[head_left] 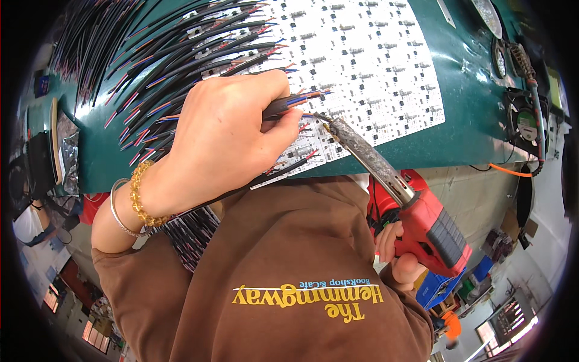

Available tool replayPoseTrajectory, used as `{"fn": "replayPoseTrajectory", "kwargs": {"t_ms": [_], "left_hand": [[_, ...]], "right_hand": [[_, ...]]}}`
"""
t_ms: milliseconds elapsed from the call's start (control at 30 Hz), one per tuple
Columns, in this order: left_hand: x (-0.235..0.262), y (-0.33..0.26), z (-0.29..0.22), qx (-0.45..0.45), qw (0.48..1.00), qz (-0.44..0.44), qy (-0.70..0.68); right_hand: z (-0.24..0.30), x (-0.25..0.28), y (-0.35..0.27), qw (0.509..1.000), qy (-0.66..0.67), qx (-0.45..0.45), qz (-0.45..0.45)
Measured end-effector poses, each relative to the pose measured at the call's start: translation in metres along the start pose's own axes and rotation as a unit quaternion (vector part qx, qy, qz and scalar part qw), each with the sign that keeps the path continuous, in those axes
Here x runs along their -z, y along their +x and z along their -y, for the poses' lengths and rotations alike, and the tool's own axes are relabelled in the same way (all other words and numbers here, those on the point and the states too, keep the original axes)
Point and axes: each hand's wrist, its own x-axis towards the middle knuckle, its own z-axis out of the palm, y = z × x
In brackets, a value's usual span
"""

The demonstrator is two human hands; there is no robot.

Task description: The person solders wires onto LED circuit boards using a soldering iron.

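Note:
My left hand (226, 130) pinches a black cable (278, 107) between thumb and fingers, over the white panel of circuit boards (377, 57). Thin coloured wires fan out from the cable's end, beyond my fingertips. A red and black soldering gun (435, 232) is in my right hand (397, 256), whose fingers wrap around its handle. The gun's long metal barrel points up and left, its tip close to the wire ends. Whether the tip touches the wires or the board, I cannot make out. Several black cables (160, 81) lie across the panel's left part.
A teal work surface (416, 148) lies under the panel. More cables (99, 42) are bundled at the far left, and others (192, 235) hang near my left forearm. To the right stand a small fan (522, 117) and a corded tool (523, 63). A blue crate (437, 289) sits below.

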Motion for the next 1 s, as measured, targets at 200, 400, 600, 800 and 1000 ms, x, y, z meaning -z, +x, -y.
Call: {"fn": "replayPoseTrajectory", "kwargs": {"t_ms": [200, 400, 600, 800, 1000], "left_hand": [[0.001, -0.002, 0.001, -0.021, 1.000, -0.014, 0.011], [0.000, -0.005, -0.002, -0.008, 1.000, -0.014, 0.001], [-0.003, -0.007, -0.006, -0.003, 1.000, -0.010, -0.014], [-0.005, -0.007, -0.005, -0.014, 1.000, -0.007, 0.000], [-0.004, -0.006, -0.006, -0.020, 1.000, -0.007, 0.005]], "right_hand": [[-0.011, 0.014, -0.021, 0.998, -0.012, 0.051, 0.042], [-0.026, 0.029, -0.025, 0.991, -0.025, 0.106, 0.073], [-0.041, 0.045, -0.032, 0.981, -0.039, 0.158, 0.108], [-0.057, 0.054, -0.033, 0.967, -0.053, 0.208, 0.140], [-0.055, 0.054, -0.046, 0.960, -0.056, 0.231, 0.148]]}}
